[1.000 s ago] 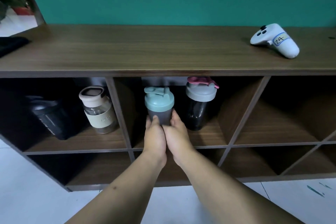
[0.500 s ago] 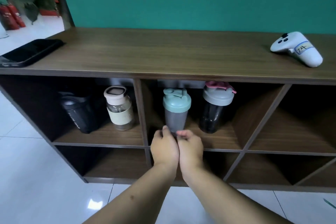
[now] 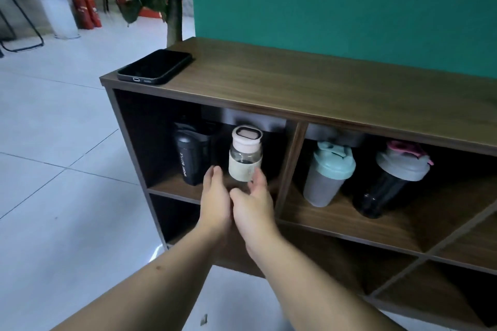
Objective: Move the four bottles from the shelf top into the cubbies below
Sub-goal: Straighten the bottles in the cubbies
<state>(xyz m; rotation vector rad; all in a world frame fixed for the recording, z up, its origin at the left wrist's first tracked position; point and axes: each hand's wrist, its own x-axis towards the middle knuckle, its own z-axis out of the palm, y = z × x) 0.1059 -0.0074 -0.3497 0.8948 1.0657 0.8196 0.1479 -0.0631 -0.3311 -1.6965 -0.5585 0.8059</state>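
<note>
Now both hands sit together in front of the left upper cubby point(image 3: 161, 129), fingers loosely spread and grasping nothing. Left hand point(image 3: 215, 200) and right hand point(image 3: 254, 203) touch at the thumbs, just short of the glass bottle point(image 3: 245, 160), whose base shows between them; whether the right fingertips touch it is unclear. All four bottles stand in the cubbies: the black bottle point(image 3: 192, 154) beside the glass one on the left, the teal-lid shaker point(image 3: 328, 173) and pink-lid shaker point(image 3: 390, 183) in the next cubby to the right. On the shelf top point(image 3: 309, 83) lies a phone point(image 3: 155, 66) at the left end.
</note>
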